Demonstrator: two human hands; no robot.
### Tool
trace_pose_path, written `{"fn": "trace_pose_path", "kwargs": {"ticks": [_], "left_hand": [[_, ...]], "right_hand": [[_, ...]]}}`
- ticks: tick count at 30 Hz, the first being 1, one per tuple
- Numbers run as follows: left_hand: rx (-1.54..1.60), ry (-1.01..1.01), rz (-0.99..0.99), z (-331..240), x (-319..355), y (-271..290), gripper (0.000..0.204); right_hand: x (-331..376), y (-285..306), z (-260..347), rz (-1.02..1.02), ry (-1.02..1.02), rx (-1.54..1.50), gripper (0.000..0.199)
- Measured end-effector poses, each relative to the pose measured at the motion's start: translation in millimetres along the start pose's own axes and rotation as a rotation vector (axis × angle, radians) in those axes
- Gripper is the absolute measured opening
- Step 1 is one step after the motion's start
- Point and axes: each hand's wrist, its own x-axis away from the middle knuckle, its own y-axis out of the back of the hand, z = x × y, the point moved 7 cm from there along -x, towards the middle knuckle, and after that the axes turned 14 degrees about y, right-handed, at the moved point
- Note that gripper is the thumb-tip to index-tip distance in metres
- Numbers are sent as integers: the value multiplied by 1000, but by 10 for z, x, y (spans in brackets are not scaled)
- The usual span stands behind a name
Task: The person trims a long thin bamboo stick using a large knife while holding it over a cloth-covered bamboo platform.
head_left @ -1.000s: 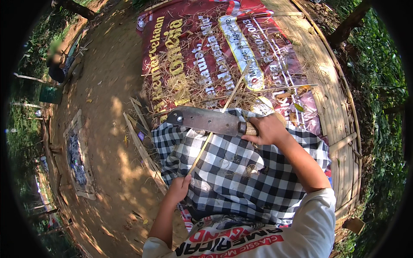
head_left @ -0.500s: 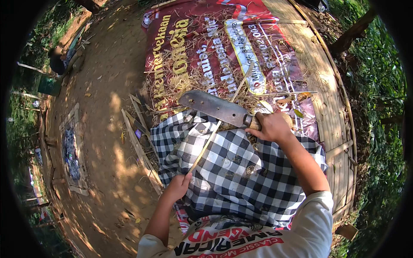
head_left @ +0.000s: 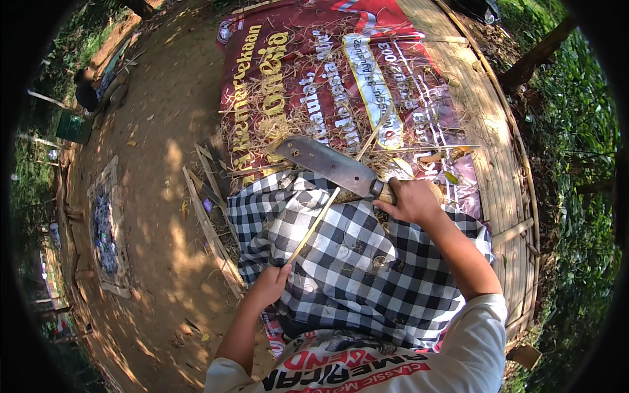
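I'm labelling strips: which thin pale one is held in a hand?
The slanting strip, gripped near its lower end by the left hand and crossed by the machete; the thin strip beyond the right hand lies crosswise, untouched.

Outdoor dirt yard (head_left: 157, 118) amid foliage (head_left: 583, 118)

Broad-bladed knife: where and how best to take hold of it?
Probably by the wooden handle, coming from the person's right: the broad blade angles up and left across the thin strip, so the handle faces right, clear of the blade. The right grip is wrapped around it.
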Motion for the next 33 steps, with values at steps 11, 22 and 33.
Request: {"fn": "trace_pose_path", "kwargs": {"ticks": [11,22,33], "left_hand": [[-11,9,-28,1,-21,4,58],[-15,-37,-31,-45,-68,42,57],[59,-85,-80,57,6,-11,58]], "right_hand": [[55,105,-326,-14,-95,39,59],[312,170,-1069,-45,-333,144,63],[359,143,-929,-62,-346,60,66]]}}
